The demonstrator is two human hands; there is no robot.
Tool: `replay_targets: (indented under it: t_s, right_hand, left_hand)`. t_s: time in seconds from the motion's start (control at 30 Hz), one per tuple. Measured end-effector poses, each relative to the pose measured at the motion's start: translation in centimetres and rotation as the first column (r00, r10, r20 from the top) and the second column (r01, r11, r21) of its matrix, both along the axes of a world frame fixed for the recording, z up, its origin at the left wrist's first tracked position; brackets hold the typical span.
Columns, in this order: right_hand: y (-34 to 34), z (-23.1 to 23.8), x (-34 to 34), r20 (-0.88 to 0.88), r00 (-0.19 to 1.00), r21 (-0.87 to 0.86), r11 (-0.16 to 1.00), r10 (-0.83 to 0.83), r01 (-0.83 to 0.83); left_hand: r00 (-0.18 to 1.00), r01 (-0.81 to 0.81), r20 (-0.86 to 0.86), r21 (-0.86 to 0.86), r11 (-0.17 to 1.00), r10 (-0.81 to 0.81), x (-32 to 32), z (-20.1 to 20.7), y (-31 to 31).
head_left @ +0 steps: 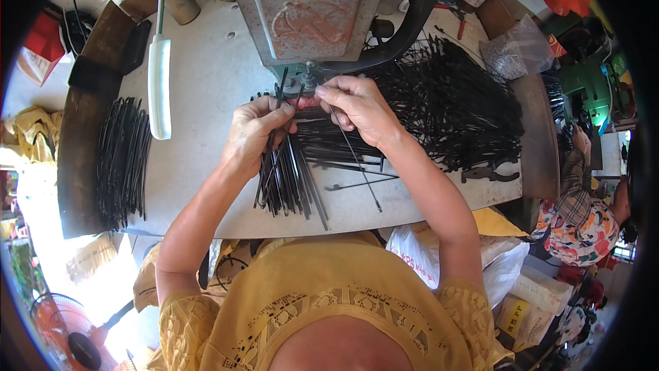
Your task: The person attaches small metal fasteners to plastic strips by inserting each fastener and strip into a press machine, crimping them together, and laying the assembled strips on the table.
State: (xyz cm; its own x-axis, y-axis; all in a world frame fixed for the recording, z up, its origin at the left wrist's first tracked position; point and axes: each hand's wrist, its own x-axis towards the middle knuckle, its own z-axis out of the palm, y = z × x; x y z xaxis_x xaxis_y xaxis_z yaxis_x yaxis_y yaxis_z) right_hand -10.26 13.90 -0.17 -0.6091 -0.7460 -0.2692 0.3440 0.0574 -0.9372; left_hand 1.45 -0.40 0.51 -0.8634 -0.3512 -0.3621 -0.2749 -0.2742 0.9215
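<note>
A: What do we have in the left hand [255, 129]?

B: We see it pinching a few thin black rods [283, 84] between thumb and fingers, their upper ends standing up just below the machine's grey metal housing [309, 17].

A: And the right hand [362, 111]?

B: There we find thumb and fingertips pressed together on a single slender rod [359, 164] — it slants down toward the near edge of the worktable [195, 103].

A: What lies around our hands?

B: Under the left one we have a fanned bundle of black rods [285, 189]; to the right, a big tangled heap of rods [467, 110], with black-handled pliers [491, 173] just beside its near side.

A: And farther off?

B: We spot a neat row of rods [123, 165] by the table's left wall — between it and our left hand hangs a white lamp [160, 93]. A clear bag [518, 48] sits behind the heap.
</note>
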Motion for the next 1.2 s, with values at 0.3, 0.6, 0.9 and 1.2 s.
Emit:
replay_targets:
  t_s: [0.3, 0.6, 0.9, 1.2]
  right_hand:
    - [-0.9, 0.2, 1.1, -0.005, 0.996, -0.097, 0.991, -0.092, 0.091]
    - [-1.9, -0.5, 1.6, -0.081, 0.985, -0.079, 0.986, -0.151, 0.145]
    - [-2.7, 0.3, 1.1, -0.085, 0.992, -0.029, 0.995, -0.093, 0.091]
    - [-2.0, 0.7, 1.3, -0.03, 0.993, 0.077, 0.99, -0.116, 0.118]
  left_hand:
    - [0.992, -0.061, -0.103, 0.158, 0.986, 0.078, -0.6, -0.3, 1.4]
    - [0.977, -0.138, -0.138, 0.164, 0.977, 0.161, -1.3, -1.1, 2.5]
    - [0.965, -0.195, -0.182, -0.011, 0.981, 0.19, -1.8, -0.4, 1.5]
    - [0.969, -0.048, -0.227, 0.23, 0.972, 0.102, -1.3, -1.6, 1.1]
